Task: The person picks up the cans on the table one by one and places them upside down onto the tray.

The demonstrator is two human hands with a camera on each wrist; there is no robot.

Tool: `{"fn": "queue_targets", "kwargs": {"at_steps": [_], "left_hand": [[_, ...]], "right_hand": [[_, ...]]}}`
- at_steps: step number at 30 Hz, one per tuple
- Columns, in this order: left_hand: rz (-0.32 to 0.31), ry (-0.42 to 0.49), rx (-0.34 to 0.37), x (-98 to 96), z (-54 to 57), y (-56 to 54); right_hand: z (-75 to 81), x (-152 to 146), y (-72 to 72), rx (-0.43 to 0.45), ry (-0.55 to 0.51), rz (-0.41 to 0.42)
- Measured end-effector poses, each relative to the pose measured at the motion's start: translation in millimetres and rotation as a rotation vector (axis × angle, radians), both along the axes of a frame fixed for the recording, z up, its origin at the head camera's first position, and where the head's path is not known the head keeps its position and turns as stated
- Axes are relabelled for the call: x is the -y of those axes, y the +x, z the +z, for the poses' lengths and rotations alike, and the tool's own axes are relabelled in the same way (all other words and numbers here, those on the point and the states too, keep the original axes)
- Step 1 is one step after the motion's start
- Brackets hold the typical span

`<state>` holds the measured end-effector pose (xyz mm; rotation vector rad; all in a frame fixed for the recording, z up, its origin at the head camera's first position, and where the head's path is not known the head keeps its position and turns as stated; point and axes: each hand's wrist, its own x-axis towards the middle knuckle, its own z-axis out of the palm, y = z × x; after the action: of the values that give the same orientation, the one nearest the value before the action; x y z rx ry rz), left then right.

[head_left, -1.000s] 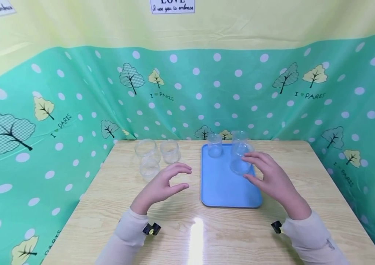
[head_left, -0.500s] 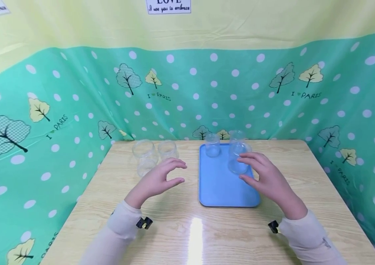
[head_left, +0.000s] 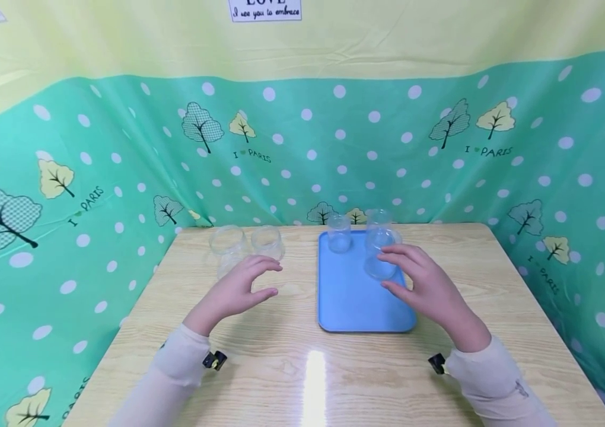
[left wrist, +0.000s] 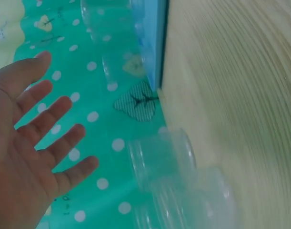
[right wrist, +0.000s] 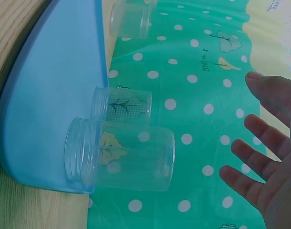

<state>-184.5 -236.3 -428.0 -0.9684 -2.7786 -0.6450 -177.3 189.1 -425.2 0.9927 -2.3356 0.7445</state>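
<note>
My left hand (head_left: 238, 289) is held above the table, near a group of clear plastic jars on the left; its fingers are spread and hold nothing. Two of those jars, a wide jar (head_left: 228, 240) and a smaller jar (head_left: 267, 242), show behind it, and a third is partly hidden by the hand. A blue tray (head_left: 361, 308) carries three clear jars. My right hand (head_left: 427, 287) is beside the nearest large jar (right wrist: 131, 155), apart from it in the right wrist view, with relaxed fingers. That jar stands with its threaded neck down on the tray.
The wooden table (head_left: 281, 379) has a bright light reflection at the front. Behind the tray's large jar stands another jar (head_left: 379, 218), and a smaller jar (head_left: 340, 237) is at the tray's back left. A green dotted curtain (head_left: 334, 148) surrounds the table's back and sides.
My left hand has moved left, closer to the group of jars, and now covers more of the front one. The right hand keeps nearly the same place beside the large jar.
</note>
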Motion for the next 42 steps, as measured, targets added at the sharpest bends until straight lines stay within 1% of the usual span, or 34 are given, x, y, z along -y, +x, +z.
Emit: {"fn": "queue_targets", "kwargs": {"at_steps": [5,8,14,18,22,26,32,37,42], "left_hand": [[0.053,-0.115,-0.049,13.8,-0.2,-4.0],[0.078,-0.162,-0.053,22.2,1.1,-6.5],[0.106,-0.219,-0.04,36.6,4.5,-11.6],[0.128,-0.245,-0.016,43.0,5.8,-14.9],[0.157,-0.268,0.036,46.2,8.3,-16.7],[0.167,-0.297,0.082,46.5,12.0,-18.1],[0.182,-0.341,0.109,47.7,16.5,-23.3],[0.188,-0.361,0.137,51.2,14.7,-29.0],[0.186,-0.362,0.177,54.8,8.6,-35.2]], "right_hand": [[1.6,0.2,1.3,0.012,0.007,-0.003],[1.4,-0.1,1.3,0.011,0.008,-0.003],[-0.3,-0.8,-1.2,-0.023,0.001,0.003],[-0.7,-0.9,-2.4,-0.039,-0.007,0.011],[-0.7,-1.6,-2.5,-0.042,-0.01,0.013],[-0.6,-2.0,-2.0,-0.048,-0.007,0.017],[-0.3,-2.7,-1.9,-0.049,-0.006,0.02],[-0.6,-3.7,-2.3,-0.053,-0.011,0.015],[-0.5,-3.7,-2.3,-0.051,0.0,0.005]]}}
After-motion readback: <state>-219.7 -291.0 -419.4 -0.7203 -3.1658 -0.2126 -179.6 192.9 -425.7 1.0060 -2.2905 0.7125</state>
